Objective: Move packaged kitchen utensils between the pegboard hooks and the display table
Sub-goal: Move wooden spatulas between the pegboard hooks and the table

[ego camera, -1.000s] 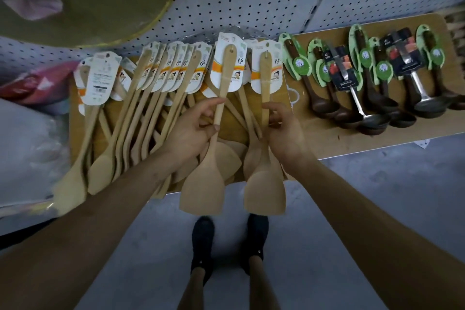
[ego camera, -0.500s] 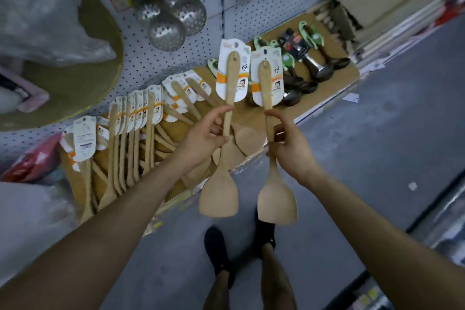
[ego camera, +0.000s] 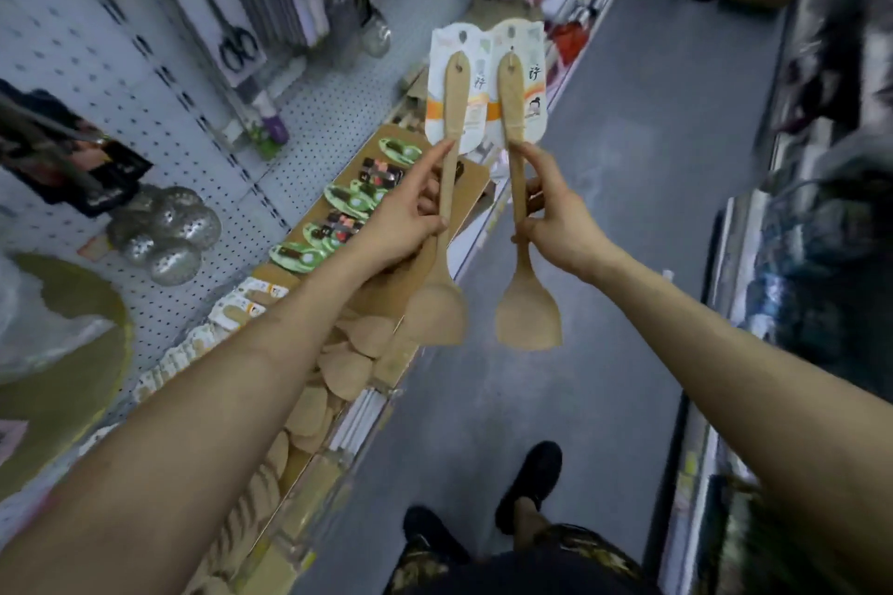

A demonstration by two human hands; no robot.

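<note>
Blurred shop aisle ahead. Your left hand [ego camera: 401, 217] grips one pale wooden carded spatula [ego camera: 435, 314] and your right hand [ego camera: 555, 227] a matching second spatula [ego camera: 526, 319], both held past the aisle edge of the brown display table [ego camera: 476, 179]. Such light grips on the handles could let them swing, knock together and drop.

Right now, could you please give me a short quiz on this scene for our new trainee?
1. True or false: the left hand and the right hand each grip one carded wooden spatula by its handle.
2. Where are the blades of the left spatula and the right spatula? A) below the hands B) above the hands C) level with the hands
3. Fill in: the perforated metal strainers hang against the ___.
Key: 1 true; 2 A; 3 pegboard.
</note>
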